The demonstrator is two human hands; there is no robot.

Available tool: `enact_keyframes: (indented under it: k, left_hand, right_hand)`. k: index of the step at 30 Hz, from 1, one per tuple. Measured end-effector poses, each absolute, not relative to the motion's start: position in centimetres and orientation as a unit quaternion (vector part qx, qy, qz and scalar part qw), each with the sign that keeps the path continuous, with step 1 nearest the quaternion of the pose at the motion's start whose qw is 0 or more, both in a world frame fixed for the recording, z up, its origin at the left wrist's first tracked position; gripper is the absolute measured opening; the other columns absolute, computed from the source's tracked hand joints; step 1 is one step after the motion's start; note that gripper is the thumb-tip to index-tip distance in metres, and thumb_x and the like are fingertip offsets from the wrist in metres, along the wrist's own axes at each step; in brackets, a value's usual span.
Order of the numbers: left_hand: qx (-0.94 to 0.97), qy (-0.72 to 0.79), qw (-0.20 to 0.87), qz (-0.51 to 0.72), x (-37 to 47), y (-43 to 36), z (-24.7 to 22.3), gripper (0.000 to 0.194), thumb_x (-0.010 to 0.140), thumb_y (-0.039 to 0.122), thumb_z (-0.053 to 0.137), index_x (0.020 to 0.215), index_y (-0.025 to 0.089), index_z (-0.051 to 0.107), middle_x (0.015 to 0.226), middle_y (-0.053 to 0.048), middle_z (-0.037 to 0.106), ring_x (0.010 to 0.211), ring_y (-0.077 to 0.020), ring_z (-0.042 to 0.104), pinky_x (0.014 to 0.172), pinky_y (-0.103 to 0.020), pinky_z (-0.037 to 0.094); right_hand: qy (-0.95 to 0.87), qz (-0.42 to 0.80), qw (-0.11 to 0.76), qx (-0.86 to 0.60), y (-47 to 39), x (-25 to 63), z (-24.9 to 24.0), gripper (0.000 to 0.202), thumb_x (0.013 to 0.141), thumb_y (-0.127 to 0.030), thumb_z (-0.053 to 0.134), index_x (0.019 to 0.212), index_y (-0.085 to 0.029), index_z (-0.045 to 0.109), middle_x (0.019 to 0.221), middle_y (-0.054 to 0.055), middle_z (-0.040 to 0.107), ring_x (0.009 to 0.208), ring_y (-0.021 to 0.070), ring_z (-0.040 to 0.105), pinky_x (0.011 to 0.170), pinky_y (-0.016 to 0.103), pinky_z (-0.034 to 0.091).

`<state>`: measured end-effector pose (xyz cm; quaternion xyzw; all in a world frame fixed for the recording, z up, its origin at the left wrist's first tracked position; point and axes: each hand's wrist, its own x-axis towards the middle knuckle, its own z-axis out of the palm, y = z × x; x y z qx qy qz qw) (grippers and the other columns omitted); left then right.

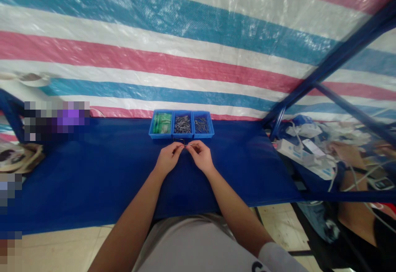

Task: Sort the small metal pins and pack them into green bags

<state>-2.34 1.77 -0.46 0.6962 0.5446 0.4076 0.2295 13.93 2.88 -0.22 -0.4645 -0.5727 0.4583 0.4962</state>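
Bins point(182, 136) just beyond right hand point(201, 157), striped sheet point(185, 53) behind

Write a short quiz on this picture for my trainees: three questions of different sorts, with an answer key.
1. Multiple choice: In the row of three blue bins, which one holds the green contents?
(a) left
(b) middle
(c) right

2. True or false: The left grip and right grip are both on the near side of the bins, with a thin dark piece at their fingertips.

3. Fill in the blank: Behind the blue table, the striped sheet has white, blue and ____ bands.

Key:
1. (a), left
2. True
3. red
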Motion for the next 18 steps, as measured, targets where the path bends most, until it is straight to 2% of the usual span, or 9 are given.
enact_keyframes:
  k: [2,8,12,18]
  left_hand:
    - [0.699,0.547,0.233,0.398,-2.38,1.77,-0.29,0.028,0.094,0.038,0.044,0.091,0.019,0.064,0.080,-0.001,0.068,0.067,-0.0121,0.060,0.067,-0.023,0.046]
    - [0.686,0.553,0.269,0.389,-2.42,1.58,-0.23,0.030,0.094,0.042,0.042,0.088,0.020,0.060,0.063,0.003,0.060,0.057,-0.0119,0.056,0.059,-0.023,0.043]
    - [0.674,0.538,0.276,0.424,-2.33,1.63,-0.68,0.027,0.090,0.043,0.049,0.100,0.021,0.061,0.064,0.003,0.059,0.055,-0.0116,0.056,0.057,-0.023,0.043]
    - [0.685,0.543,0.249,0.417,-2.30,1.70,-0.45,0.025,0.092,0.040,0.047,0.092,0.020,0.062,0.063,0.003,0.057,0.054,-0.0102,0.052,0.054,-0.021,0.040]
  right_hand:
    - [-0.580,0.441,0.497,-0.470,2.88,14.03,-0.27,0.023,0.080,-0.041,0.066,0.091,-0.021,0.066,0.085,0.005,0.073,0.077,0.0196,0.069,0.072,0.032,0.055]
    - [-0.572,0.451,0.508,-0.460,3.07,14.06,-0.51,0.021,0.081,-0.041,0.065,0.085,-0.020,0.069,0.081,0.005,0.072,0.072,0.0186,0.068,0.069,0.031,0.055]
    - [-0.572,0.445,0.511,-0.462,3.18,14.12,-0.43,0.023,0.083,-0.043,0.062,0.083,-0.020,0.067,0.077,0.004,0.071,0.070,0.0179,0.067,0.069,0.031,0.055]
    - [-0.575,0.449,0.509,-0.457,3.22,14.07,-0.88,0.022,0.082,-0.042,0.062,0.086,-0.020,0.067,0.078,0.005,0.072,0.069,0.0178,0.067,0.068,0.031,0.055]
